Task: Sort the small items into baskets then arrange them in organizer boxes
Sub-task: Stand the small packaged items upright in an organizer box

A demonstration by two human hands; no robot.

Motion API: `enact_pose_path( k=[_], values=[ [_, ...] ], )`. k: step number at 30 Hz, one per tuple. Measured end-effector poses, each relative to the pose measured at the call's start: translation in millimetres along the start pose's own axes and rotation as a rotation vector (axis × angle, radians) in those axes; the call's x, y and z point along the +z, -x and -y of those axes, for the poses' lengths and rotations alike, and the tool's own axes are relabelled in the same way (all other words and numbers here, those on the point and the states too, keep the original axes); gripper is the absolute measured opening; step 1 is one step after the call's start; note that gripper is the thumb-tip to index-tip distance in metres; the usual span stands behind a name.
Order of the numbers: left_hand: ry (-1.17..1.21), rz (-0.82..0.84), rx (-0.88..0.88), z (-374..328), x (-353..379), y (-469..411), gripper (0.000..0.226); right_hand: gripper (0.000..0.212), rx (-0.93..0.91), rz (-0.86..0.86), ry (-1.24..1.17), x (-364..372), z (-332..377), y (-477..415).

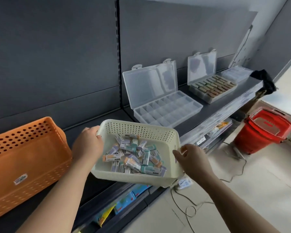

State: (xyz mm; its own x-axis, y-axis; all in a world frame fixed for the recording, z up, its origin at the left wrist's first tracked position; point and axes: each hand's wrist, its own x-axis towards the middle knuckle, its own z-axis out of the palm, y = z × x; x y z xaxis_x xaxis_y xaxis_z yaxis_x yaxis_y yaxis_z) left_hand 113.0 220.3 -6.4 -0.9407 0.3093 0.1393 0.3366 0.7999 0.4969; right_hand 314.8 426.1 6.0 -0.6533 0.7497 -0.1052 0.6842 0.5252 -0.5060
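Note:
I hold a cream perforated basket [141, 127] in the air over the front edge of the dark shelf [213, 101]. My left hand [88, 145] grips its left rim and my right hand [192, 158] grips its right rim. Several small boxed items [135, 155] in teal, lilac and orange lie jumbled inside it. Just behind the basket, a clear organizer box [168, 108] stands open on the shelf with bare compartments. Farther right, a second open organizer box [212, 89] is filled with rows of small items.
An orange perforated basket [25, 158] sits on the shelf at my left. A third clear box [233, 74] and a black cloth [264, 79] lie at the shelf's far right. A red shopping basket [265, 130] and loose cables [188, 206] are on the floor.

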Motion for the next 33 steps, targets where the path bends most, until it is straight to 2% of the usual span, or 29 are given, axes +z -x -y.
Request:
enact_pose_path(
  k=[4, 11, 13, 15, 18, 20, 22, 24, 26, 28, 31, 33],
  values=[
    [-0.075, 0.008, -0.083, 4.1, 8.7, -22.4, 0.035, 0.025, -0.032, 0.17, -0.103, 6.4, 11.1, -24.5],
    [-0.143, 0.107, -0.137, 9.4, 26.3, -41.6, 0.048, 0.038, -0.105, 0.51, -0.096, 7.4, 26.2, -58.8],
    [-0.147, 0.092, -0.13, 7.6, 26.6, -32.9, 0.052, 0.04, -0.179, 0.47, 0.054, 6.8, 26.7, -78.4],
    [-0.183, 0.051, -0.135, 3.8, 25.7, -15.7, 0.054, 0.035, -0.274, 0.308, 0.247, 7.4, 27.3, -101.0],
    [-0.164, 0.04, -0.272, -6.0, 25.0, 19.4, 0.057, 0.037, -0.433, 0.206, 0.31, 10.8, 34.3, -128.8],
    [-0.123, 0.046, -0.389, -16.1, 27.4, 41.7, 0.061, 0.035, -0.549, 0.249, 0.281, 14.8, 42.0, -143.3],
    [-0.027, 0.028, -0.492, -34.5, 28.3, 56.7, 0.056, 0.02, -0.662, 0.289, 0.273, 21.5, 49.4, -153.9],
    [0.076, -0.037, -0.546, -54.0, 29.5, 62.7, 0.049, 0.024, -0.74, 0.291, 0.303, 26.4, 55.1, -160.1],
    [0.111, -0.101, -0.524, -64.0, 30.7, 60.6, 0.049, 0.024, -0.784, 0.271, 0.34, 28.4, 55.6, -164.1],
    [0.111, -0.12, -0.462, -59.4, 31.5, 50.4, 0.051, 0.02, -0.806, 0.326, 0.311, 25.5, 52.8, -163.5],
    [0.13, -0.082, -0.436, -38.5, 28.4, 30.4, 0.058, 0.04, -0.828, 0.506, 0.217, 24.2, 50.4, -157.8],
    [0.198, -0.056, -0.416, -25.3, 24.7, 20.0, 0.061, 0.042, -0.818, 0.514, 0.167, 28.4, 53.9, -158.1]
  ],
)
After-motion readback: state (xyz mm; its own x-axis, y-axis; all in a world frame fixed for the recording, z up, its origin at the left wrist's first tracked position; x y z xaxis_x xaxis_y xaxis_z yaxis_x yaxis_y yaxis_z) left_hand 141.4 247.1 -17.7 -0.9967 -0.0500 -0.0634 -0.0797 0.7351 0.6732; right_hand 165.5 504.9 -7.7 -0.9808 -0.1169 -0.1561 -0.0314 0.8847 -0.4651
